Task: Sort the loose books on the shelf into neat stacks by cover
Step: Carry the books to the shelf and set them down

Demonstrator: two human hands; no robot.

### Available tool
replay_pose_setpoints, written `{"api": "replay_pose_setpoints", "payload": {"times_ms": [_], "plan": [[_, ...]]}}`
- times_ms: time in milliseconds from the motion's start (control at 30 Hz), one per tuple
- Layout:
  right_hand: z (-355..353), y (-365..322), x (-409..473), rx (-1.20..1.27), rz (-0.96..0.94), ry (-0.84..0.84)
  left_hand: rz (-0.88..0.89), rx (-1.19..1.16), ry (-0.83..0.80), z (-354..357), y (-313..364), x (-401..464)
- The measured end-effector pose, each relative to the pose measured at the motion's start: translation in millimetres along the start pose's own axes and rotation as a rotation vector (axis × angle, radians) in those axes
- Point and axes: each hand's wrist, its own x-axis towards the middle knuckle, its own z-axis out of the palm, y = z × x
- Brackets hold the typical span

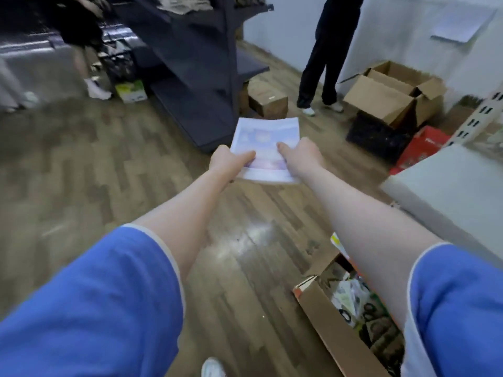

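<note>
A thin book [268, 137] with a pale blue and pink cover hangs in the air over the wooden floor, held out in front of me. My left hand [228, 160] grips its near left edge, thumb on the cover. My right hand [299, 156] grips its near right edge the same way. A dark metal shelf unit [196, 72] stands beyond the book, at the upper middle. The frame is blurred by motion.
A light grey shelf surface [449, 180] lies at the right. An open cardboard box [353, 322] of items sits on the floor at the lower right. More boxes [392, 93] stand by the far wall. One person [329, 50] stands at the back, another [81, 36] at the upper left.
</note>
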Motion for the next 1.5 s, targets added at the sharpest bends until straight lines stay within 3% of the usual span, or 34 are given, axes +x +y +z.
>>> {"api": "replay_pose_setpoints", "payload": {"times_ms": [333,700,1167,1500], "plan": [[161.4,-143.9,-15.1,-0.031,-0.111,-0.236,-0.17,-0.132,0.223,-165.8,-107.6,36.6],[260.9,-238.2,8.4,-0.08,-0.26,-0.401,-0.254,-0.195,0.373,-256.0,-159.9,86.7],[368.5,-348.4,200.1,-0.158,-0.263,-0.457,-0.302,-0.139,0.351,-324.2,-147.6,318.4],[433.4,-462.9,308.8,-0.137,-0.311,-0.453,-0.311,-0.115,0.363,-410.1,-130.9,465.0]]}}
